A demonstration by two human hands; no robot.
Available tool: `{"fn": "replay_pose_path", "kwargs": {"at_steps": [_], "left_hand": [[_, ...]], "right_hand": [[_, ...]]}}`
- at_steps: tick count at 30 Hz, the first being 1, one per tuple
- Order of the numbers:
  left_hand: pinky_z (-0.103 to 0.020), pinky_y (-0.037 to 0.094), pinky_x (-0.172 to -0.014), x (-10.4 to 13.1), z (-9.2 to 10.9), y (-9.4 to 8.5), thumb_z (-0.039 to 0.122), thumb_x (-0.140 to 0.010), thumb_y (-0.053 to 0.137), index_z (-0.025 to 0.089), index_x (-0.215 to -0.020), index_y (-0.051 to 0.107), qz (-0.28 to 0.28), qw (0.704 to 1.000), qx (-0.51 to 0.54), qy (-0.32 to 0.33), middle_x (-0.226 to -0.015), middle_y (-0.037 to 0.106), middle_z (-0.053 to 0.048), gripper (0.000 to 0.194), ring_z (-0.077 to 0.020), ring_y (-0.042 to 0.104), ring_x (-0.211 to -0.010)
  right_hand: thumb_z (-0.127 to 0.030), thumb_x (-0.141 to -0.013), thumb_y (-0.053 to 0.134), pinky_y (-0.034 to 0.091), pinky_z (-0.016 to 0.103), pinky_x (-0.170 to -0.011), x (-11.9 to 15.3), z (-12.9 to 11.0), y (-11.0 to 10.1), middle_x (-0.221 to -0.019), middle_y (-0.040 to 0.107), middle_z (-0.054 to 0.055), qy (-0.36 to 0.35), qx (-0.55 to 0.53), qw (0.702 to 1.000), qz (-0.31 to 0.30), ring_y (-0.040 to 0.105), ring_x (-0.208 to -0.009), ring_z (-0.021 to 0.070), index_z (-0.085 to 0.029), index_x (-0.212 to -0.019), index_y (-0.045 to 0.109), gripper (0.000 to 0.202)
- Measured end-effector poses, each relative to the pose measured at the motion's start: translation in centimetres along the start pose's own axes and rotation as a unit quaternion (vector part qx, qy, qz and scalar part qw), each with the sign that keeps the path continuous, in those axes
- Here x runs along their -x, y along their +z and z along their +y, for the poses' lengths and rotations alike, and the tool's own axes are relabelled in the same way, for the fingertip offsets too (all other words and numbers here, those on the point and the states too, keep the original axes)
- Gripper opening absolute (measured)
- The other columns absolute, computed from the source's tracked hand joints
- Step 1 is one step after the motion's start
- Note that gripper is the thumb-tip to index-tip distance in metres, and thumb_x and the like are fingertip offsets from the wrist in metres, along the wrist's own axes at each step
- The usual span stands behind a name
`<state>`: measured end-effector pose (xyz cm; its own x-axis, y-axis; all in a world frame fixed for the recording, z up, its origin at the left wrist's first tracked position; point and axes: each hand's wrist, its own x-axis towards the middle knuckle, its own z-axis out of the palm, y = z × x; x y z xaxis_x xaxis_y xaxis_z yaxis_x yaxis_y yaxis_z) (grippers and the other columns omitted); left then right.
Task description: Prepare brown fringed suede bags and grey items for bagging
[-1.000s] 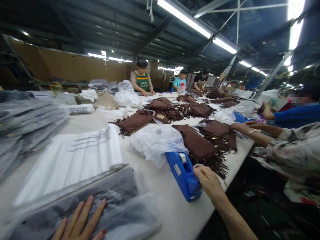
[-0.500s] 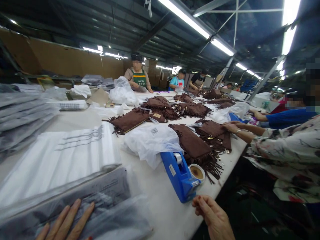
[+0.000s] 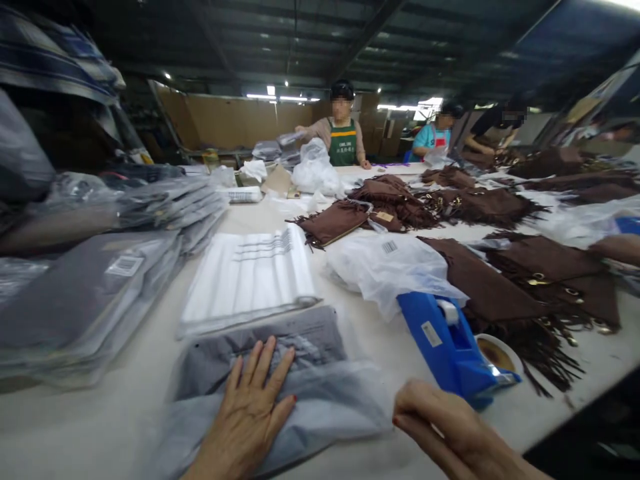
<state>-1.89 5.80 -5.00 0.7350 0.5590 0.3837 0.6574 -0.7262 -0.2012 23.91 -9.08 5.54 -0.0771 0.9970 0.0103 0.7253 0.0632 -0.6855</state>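
My left hand (image 3: 255, 407) lies flat, fingers spread, on a grey item in a clear plastic bag (image 3: 340, 400) at the table's near edge. Just right of that bag is my right hand (image 3: 445, 427), its fingers pinched together; whatever they hold is too small to make out. Beyond my right hand stands a blue tape dispenser (image 3: 440, 347), with a roll of tape (image 3: 495, 353) beside it. Behind the grey bagged item lies a stack of white plastic bags (image 3: 250, 273).
Bagged grey items (image 3: 65, 300) are piled at the left. Brown fringed bags (image 3: 485, 280) and a crumpled white plastic bag (image 3: 390, 267) lie across the centre and right. A person in a green apron (image 3: 343, 143) and other people stand at the far side.
The view has swung left, showing more of the left pile. My right hand has moved from the dispenser's front toward the bagged item. The aproned person's arm now reaches out sideways.
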Motion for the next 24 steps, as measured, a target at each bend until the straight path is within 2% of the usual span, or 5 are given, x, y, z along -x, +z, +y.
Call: {"fn": "replay_pose_path", "kwargs": {"at_steps": [4,10,17,21,24], "left_hand": [[-0.047,0.03,-0.103,0.4,0.3,0.0,0.042,-0.09,0.039,0.031,-0.143,0.018,-0.021,0.999,0.03,-0.021,-0.15,0.028,-0.008,0.058,-0.0279,0.031,-0.133],[-0.051,0.031,-0.103,0.3,0.5,-0.3,0.04,-0.087,0.044,0.031,-0.143,0.018,-0.037,0.998,0.04,-0.032,-0.149,0.028,-0.01,0.063,-0.0292,0.028,-0.135],[-0.051,0.033,-0.102,0.3,0.6,-0.3,0.038,-0.086,0.046,0.031,-0.143,0.017,-0.043,0.998,0.036,-0.038,-0.15,0.025,-0.011,0.065,-0.0296,0.027,-0.136],[-0.051,0.033,-0.102,0.4,0.6,-0.2,0.038,-0.087,0.044,0.03,-0.144,0.017,-0.039,0.998,0.038,-0.039,-0.15,0.026,-0.011,0.064,-0.029,0.028,-0.135],[-0.05,0.032,-0.103,0.0,0.8,-0.2,0.039,-0.087,0.044,0.032,-0.143,0.016,-0.037,0.998,0.041,-0.04,-0.15,0.025,-0.01,0.063,-0.029,0.028,-0.135]], "right_hand": [[-0.021,-0.087,0.047,0.035,0.025,-0.058,-8.2,-2.1,-0.3,-0.075,0.058,0.002,-0.075,0.154,0.972,-0.158,0.051,-0.064,0.0137,-0.02,-0.076,0.058,0.015],[-0.013,-0.061,0.073,0.027,0.023,-0.051,-14.2,0.1,3.1,-0.047,0.049,-0.006,-0.015,0.148,0.971,-0.187,0.042,-0.048,0.0102,-0.022,-0.051,0.06,0.02],[-0.033,-0.04,0.085,0.022,0.024,-0.043,-15.1,3.9,2.0,-0.039,0.043,-0.007,0.074,0.105,0.991,-0.038,0.035,-0.039,0.0076,-0.021,-0.042,0.052,0.035],[-0.032,-0.072,0.066,0.034,0.026,-0.051,-11.7,3.3,1.9,-0.055,0.056,-0.001,0.079,0.106,0.984,0.117,0.049,-0.051,0.013,-0.02,-0.062,0.061,0.016],[-0.031,-0.087,0.046,0.047,0.031,-0.071,-7.9,1.7,4.5,-0.081,0.067,0.006,0.006,0.124,0.974,0.19,0.061,-0.077,0.0188,-0.02,-0.086,0.066,0.023]]}}
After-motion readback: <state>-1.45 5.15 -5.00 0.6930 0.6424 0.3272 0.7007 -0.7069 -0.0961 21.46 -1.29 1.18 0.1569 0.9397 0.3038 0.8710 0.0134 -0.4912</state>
